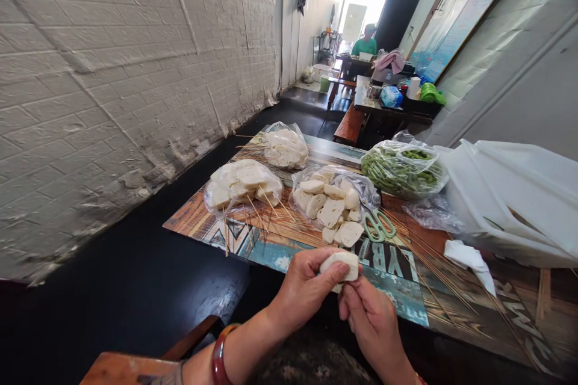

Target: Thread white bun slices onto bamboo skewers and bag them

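Now, left grip point(300, 283): it holds one white piece point(339, 263), with the thumb across its near side.
Right grip point(372, 313): the fingertips are pinched close together at the low right edge of the piece. I cannot tell if they hold something thin there.
Step in hand: I think this one piece is being worked on with both hands.
Next move: I think it needs a soft, steady hold on the left and small, careful finger moves on the right, as the piece could squash or tear.
White piece: it is up in the hands, over the near edge of the desk point(282, 260). It is pale, thick and smooth, with round corners. It looks soft.
Just past the hands: more white slices point(331, 212) sit in a heap, some in an open bag. Some show little holes.
By the heap: scissors point(380, 226) with pale green handles lie to the right.
Thin sticks point(445, 280): many lie loose on the right side.
Farther out: a clear bag of green food point(401, 169) sits beside white boxes point(510, 198).
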Available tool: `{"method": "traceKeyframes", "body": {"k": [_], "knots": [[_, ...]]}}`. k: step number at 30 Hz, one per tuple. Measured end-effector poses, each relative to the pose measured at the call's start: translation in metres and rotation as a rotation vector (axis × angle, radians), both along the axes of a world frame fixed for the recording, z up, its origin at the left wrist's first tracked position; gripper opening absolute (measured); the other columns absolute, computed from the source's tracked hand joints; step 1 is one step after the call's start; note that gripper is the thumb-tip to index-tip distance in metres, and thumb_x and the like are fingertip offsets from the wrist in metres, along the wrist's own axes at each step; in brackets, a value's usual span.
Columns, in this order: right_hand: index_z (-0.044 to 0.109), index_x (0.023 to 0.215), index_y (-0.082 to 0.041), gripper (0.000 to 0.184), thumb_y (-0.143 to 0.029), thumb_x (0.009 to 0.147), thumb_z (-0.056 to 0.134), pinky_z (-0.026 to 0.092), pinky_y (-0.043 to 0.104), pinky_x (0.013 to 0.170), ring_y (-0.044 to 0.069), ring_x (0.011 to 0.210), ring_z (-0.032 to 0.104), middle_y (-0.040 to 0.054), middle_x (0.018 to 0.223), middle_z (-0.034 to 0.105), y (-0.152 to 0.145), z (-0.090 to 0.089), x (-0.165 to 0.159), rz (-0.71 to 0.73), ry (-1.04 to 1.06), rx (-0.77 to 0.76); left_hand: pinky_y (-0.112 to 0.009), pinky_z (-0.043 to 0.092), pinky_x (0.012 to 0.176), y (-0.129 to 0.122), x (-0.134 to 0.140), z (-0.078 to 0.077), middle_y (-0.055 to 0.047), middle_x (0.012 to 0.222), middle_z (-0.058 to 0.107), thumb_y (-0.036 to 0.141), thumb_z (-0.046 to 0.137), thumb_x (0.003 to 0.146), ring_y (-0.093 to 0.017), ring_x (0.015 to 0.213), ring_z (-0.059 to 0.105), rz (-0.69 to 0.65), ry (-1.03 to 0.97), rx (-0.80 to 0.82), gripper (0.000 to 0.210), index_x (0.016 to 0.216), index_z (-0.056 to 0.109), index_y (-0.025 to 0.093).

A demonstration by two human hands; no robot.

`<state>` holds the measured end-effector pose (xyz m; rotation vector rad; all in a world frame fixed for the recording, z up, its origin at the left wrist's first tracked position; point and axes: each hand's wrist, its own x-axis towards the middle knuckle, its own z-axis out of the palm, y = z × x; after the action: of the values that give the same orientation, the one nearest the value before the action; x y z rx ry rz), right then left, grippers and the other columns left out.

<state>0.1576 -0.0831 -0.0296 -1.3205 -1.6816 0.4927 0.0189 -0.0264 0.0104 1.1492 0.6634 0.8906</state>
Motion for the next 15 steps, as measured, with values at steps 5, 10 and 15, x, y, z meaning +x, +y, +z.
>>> {"method": "traceKeyframes", "body": {"k": [5, 10, 15], "knots": [[0.059, 0.079, -0.019, 0.030, -0.029, 0.100, 0.041, 0.040, 0.018, 0.043, 0.008, 0.037, 0.050, -0.0048, 0.052, 0.057, 0.000, -0.001, 0.001, 0.053, 0.112, -0.147, -0.024, 0.046, 0.058, 0.001, -0.002, -0.003, -0.005, 0.075, 0.070, 0.047, 0.070, 0.081, -0.014, 0.059, 0.061, -0.001, -0.038, -0.096, 0.037, 0.093, 0.075, 0.013], [0.064, 0.100, -0.016, 0.021, -0.027, 0.098, 0.045, 0.043, 0.020, 0.048, 0.009, 0.041, 0.052, -0.0050, 0.054, 0.059, -0.002, -0.004, 0.003, 0.059, 0.131, -0.185, -0.030, 0.050, 0.082, 0.010, -0.005, -0.009, -0.007, 0.091, 0.077, 0.042, 0.078, 0.075, -0.022, 0.087, 0.070, 0.085, -0.028, -0.198, 0.040, 0.106, 0.070, 0.017], [0.065, 0.097, -0.016, 0.026, -0.033, 0.098, 0.046, 0.041, 0.021, 0.046, 0.009, 0.040, 0.049, -0.0051, 0.051, 0.056, 0.000, -0.013, 0.018, -0.064, 0.251, -0.242, -0.030, 0.049, 0.085, 0.020, -0.002, -0.020, -0.008, 0.103, 0.075, 0.044, 0.078, 0.075, -0.022, 0.094, 0.068, 0.068, -0.013, -0.166, 0.049, 0.115, 0.066, 0.019]]}}
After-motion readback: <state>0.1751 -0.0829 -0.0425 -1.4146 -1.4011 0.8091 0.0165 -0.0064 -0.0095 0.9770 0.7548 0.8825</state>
